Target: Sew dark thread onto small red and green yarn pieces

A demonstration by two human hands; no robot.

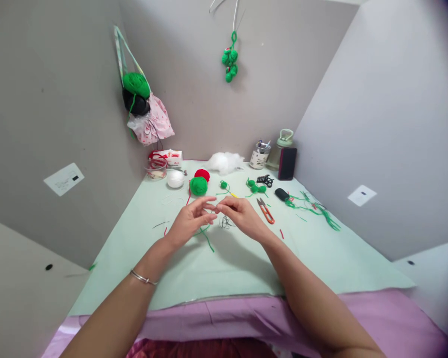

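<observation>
Above the middle of the table my left hand [188, 223] is held with its fingers stretched and its thumb apart from them. My right hand [242, 215] meets its fingertips, thumb and forefinger pinched together; whatever is between them is too small to make out. Below my left hand hang or lie strands of green yarn [208, 240]; I cannot tell whether they are attached to anything held. A tangle of dark thread [226, 222] lies under my right hand. Orange-handled thread snips [265, 211] rest just right of that hand.
Behind my hands are green [198, 186], red [202, 174] and white yarn balls [175, 179], green knitted balls [256, 188] and white stuffing [225, 162]. A pen cup [260, 156], bottle [279, 155] and phone [287, 164] stand back right. Green yarn scraps [320, 211] lie right.
</observation>
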